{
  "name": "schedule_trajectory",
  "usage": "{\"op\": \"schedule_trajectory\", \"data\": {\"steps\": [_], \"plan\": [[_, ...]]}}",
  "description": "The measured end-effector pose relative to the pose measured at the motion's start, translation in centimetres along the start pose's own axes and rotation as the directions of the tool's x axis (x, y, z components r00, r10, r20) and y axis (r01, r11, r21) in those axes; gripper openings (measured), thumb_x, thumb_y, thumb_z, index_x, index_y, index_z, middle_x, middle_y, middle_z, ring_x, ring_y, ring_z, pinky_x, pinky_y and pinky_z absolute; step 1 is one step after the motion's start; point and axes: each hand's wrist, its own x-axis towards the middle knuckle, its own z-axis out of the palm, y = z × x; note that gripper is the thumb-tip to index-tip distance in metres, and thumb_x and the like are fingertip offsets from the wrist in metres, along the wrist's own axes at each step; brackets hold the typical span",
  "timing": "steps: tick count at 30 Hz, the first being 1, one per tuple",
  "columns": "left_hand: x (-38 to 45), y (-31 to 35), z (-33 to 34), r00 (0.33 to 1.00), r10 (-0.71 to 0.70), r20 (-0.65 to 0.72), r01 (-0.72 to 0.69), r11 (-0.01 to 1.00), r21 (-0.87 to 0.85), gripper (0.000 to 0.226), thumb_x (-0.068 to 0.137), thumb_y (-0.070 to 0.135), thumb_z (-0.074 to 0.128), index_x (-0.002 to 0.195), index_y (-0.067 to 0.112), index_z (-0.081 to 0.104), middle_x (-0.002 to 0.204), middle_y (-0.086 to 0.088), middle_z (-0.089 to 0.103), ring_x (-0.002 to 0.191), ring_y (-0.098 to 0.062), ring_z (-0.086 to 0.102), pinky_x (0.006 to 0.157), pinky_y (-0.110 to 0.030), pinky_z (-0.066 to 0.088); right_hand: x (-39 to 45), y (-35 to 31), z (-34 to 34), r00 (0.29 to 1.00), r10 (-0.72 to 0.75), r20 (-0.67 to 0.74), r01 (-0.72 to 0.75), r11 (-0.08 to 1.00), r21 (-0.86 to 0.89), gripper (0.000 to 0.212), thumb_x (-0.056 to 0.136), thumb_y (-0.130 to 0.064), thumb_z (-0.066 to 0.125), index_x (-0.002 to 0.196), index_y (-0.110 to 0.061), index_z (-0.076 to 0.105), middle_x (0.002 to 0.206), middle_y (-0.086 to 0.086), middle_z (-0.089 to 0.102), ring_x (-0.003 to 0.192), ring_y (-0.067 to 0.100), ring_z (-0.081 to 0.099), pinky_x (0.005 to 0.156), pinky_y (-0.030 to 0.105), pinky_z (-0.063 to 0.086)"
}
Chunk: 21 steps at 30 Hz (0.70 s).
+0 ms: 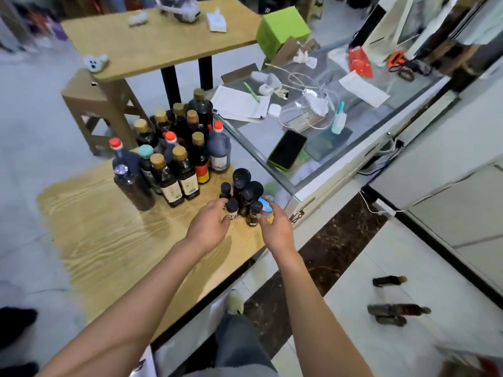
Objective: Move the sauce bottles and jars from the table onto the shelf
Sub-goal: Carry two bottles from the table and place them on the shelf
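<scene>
Both hands' fingers around small bottles.

A glass-topped display counter runs along the right. On it lie a dark smartphone in a green case, a pad of white paper with a green pen on top, a small white earbud case, looped white cables, a teal and white tube, a white envelope, a red packet and an orange-handled tool. A lime-green box stands at the counter's far end. Farther back, a second wooden bench carries crumpled white tissues and a small white soft toy. A tan plastic stool stands beside it on the pale floor.
</scene>
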Motion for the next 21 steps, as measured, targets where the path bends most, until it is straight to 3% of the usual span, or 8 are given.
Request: {"op": "schedule_trajectory", "data": {"steps": [5, 9, 12, 16, 21], "plan": [[5.8, 0.7, 2.5, 0.997, -0.017, 0.075, 0.008, 0.992, 0.124, 0.050, 0.093, 0.016, 0.054, 0.141, 0.018, 0.043, 0.134, -0.011, 0.049, 0.120, -0.032, 0.050, 0.095, -0.037, 0.043, 6.0, 1.2, 0.4, 0.997, 0.046, 0.064, -0.047, 0.999, 0.003, 0.049, 0.086, -0.020, 0.070, 0.133, -0.022, 0.055, 0.130, 0.006, 0.058, 0.114, 0.026, 0.059, 0.097, 0.039, 0.049], [8.1, 0.3, 4.4, 0.991, -0.025, 0.129, -0.018, 0.948, 0.318, 0.052, 0.090, 0.018, 0.058, 0.139, 0.018, 0.041, 0.133, -0.008, 0.043, 0.117, -0.032, 0.048, 0.085, -0.042, 0.049, 7.9, 2.0, 1.2, 0.991, -0.003, 0.133, 0.020, 0.992, -0.127, 0.052, 0.079, -0.017, 0.071, 0.130, -0.018, 0.060, 0.135, 0.006, 0.056, 0.124, 0.025, 0.054, 0.103, 0.036, 0.044], [8.7, -0.2, 5.1, 0.987, -0.060, 0.148, -0.007, 0.909, 0.417, 0.048, 0.087, 0.017, 0.060, 0.133, 0.018, 0.045, 0.129, -0.007, 0.045, 0.115, -0.030, 0.048, 0.082, -0.041, 0.049, 8.2, 2.2, 1.7, 0.987, -0.044, 0.155, 0.072, 0.981, -0.180, 0.047, 0.075, -0.019, 0.074, 0.122, -0.019, 0.066, 0.131, 0.005, 0.059, 0.118, 0.026, 0.057, 0.096, 0.035, 0.047], [9.2, -0.7, 5.4, 0.988, -0.043, 0.148, -0.015, 0.929, 0.370, 0.049, 0.084, 0.006, 0.059, 0.129, 0.021, 0.047, 0.127, -0.006, 0.046, 0.105, -0.034, 0.056, 0.081, -0.042, 0.049, 8.8, 1.9, 2.4, 0.978, -0.033, 0.208, 0.078, 0.975, -0.210, 0.043, 0.076, -0.023, 0.072, 0.118, -0.023, 0.064, 0.115, 0.003, 0.067, 0.104, 0.027, 0.063, 0.079, 0.034, 0.050], [8.5, -0.9, 5.3, 0.988, -0.029, 0.148, -0.016, 0.956, 0.293, 0.038, 0.083, 0.003, 0.056, 0.114, 0.022, 0.045, 0.115, -0.007, 0.054, 0.096, -0.036, 0.061, 0.079, -0.044, 0.051, 8.3, 2.2, 2.8, 0.983, -0.070, 0.167, 0.097, 0.982, -0.161, 0.034, 0.078, -0.018, 0.074, 0.110, -0.018, 0.065, 0.103, 0.003, 0.070, 0.097, 0.028, 0.064, 0.076, 0.036, 0.051]]}}
